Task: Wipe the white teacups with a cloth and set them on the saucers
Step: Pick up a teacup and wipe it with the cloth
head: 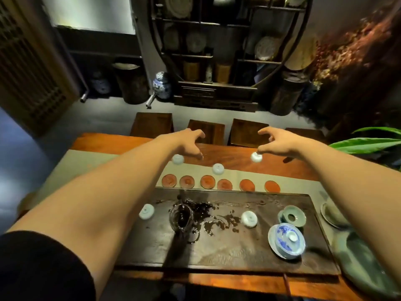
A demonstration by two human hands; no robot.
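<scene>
Now both hands spread: left hand [188, 142] empty, right hand [273, 140] touching teacup [256, 157].

Five white teacups upside down, six round reddish saucers bare.

You have three teacups [218, 168] past the saucers [224, 184] toward the table's far edge, and two on the dark tea tray [227, 255].

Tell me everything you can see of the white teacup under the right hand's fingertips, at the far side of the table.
The white teacup is small, round and glossy, and looks like glazed porcelain. It appears to sit upside down, its ringed foot facing up. It rests on the bare wooden table, beyond the beige runner and the row of reddish saucers, not on any of them. The right hand reaches over it, fingertips at its top edge; whether they grip it is unclear. No cloth touches it.
</scene>
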